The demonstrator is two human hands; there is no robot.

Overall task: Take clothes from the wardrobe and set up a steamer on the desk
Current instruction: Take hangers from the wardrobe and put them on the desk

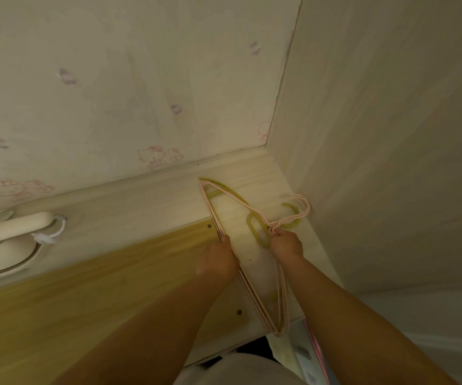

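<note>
Pink wire hangers (252, 287), bunched with a yellow-green hanger (257, 232), lie at the desk's (140, 273) right end — my left hand (217, 258) grips the long side, right hand (286, 245) pinches the necks. Cream steamer (7, 243) at the left edge.

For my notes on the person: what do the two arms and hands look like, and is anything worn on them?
Both forearms are bare up to the frame edge: no sleeves in view. The left hand and right hand show no gloves, watch, bracelet or rings, though the fingers are mostly hidden.
</note>
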